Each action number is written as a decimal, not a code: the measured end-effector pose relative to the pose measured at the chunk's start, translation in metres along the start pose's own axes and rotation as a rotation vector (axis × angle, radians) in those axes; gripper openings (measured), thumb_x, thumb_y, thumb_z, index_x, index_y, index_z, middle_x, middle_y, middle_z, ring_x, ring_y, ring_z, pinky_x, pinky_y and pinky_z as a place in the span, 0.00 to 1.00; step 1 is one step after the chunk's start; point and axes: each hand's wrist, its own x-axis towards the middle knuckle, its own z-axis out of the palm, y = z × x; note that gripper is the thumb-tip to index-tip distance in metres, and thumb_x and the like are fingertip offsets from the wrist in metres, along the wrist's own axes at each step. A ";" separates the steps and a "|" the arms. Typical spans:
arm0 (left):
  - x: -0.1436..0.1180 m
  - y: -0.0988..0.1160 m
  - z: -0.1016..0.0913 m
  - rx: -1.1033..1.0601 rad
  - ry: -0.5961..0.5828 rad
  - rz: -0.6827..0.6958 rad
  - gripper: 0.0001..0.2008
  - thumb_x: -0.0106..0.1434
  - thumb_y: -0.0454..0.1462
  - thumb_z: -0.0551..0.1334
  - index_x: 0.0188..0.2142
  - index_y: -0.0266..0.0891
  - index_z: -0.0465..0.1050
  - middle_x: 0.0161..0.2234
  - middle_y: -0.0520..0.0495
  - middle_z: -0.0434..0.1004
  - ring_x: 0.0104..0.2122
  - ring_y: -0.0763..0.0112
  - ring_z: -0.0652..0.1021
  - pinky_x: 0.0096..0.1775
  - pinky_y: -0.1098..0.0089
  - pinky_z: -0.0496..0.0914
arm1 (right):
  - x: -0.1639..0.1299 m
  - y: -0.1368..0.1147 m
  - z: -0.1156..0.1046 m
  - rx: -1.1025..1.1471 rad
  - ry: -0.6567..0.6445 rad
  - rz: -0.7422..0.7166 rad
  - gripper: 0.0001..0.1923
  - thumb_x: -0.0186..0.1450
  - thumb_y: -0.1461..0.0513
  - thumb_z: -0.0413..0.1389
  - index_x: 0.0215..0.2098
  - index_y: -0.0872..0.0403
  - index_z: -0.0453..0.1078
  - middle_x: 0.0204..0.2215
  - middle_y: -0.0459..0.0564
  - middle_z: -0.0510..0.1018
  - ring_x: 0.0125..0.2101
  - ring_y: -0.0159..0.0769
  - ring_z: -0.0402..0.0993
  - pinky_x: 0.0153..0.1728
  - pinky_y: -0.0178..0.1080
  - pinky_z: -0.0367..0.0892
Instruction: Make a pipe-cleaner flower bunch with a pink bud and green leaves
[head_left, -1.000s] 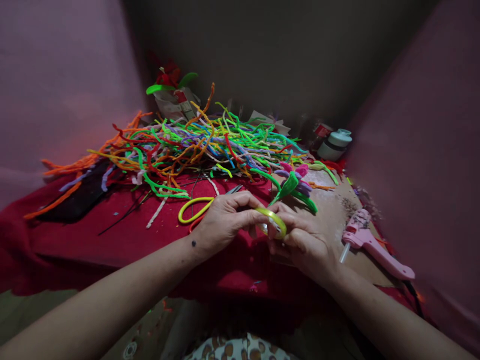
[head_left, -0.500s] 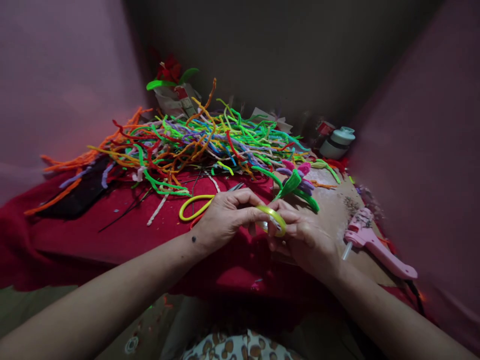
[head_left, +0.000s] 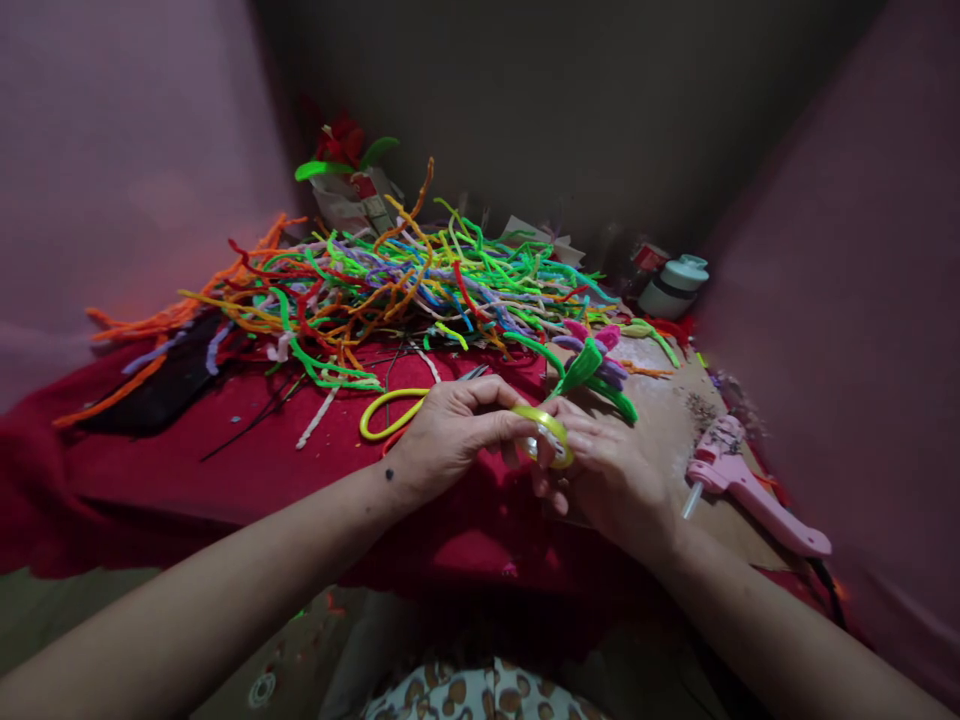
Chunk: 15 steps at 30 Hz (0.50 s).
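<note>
Both of my hands meet over the red cloth (head_left: 225, 470) at the table's near edge. My left hand (head_left: 450, 435) pinches the left rim of a small yellow-green tape roll (head_left: 550, 432). My right hand (head_left: 611, 475) grips the same roll from the right and below, its fingers curled around it. Just behind the roll stands a pipe-cleaner flower (head_left: 596, 362) with green leaves and pink and purple petals. Yellow-handled scissors (head_left: 390, 412) lie on the cloth just left of my left hand.
A big tangled heap of coloured pipe cleaners (head_left: 397, 285) covers the back of the table. A pink glue gun (head_left: 742, 490) lies on brown cardboard (head_left: 675, 420) at the right. A white jar (head_left: 673, 286) stands at the back right. A red flower in paper (head_left: 346, 170) is behind the heap.
My right-hand fingers have shifted a little on the tape roll, stretching further over it. The view has drifted slightly. Both hands stay at the same spot.
</note>
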 end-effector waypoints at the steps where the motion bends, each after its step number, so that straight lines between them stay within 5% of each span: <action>1: 0.000 -0.001 0.000 -0.004 -0.005 -0.007 0.07 0.55 0.38 0.63 0.28 0.34 0.71 0.22 0.52 0.73 0.21 0.77 0.72 0.26 0.75 0.66 | 0.001 0.000 0.001 0.005 0.004 0.010 0.11 0.59 0.59 0.49 0.24 0.55 0.69 0.29 0.48 0.64 0.19 0.27 0.62 0.14 0.32 0.56; 15: 0.000 -0.001 0.003 -0.024 0.009 -0.021 0.05 0.56 0.36 0.63 0.27 0.35 0.71 0.22 0.54 0.73 0.22 0.77 0.72 0.26 0.76 0.66 | -0.004 0.003 0.000 -0.023 0.012 -0.036 0.10 0.48 0.68 0.46 0.24 0.54 0.67 0.32 0.48 0.63 0.22 0.30 0.59 0.15 0.32 0.52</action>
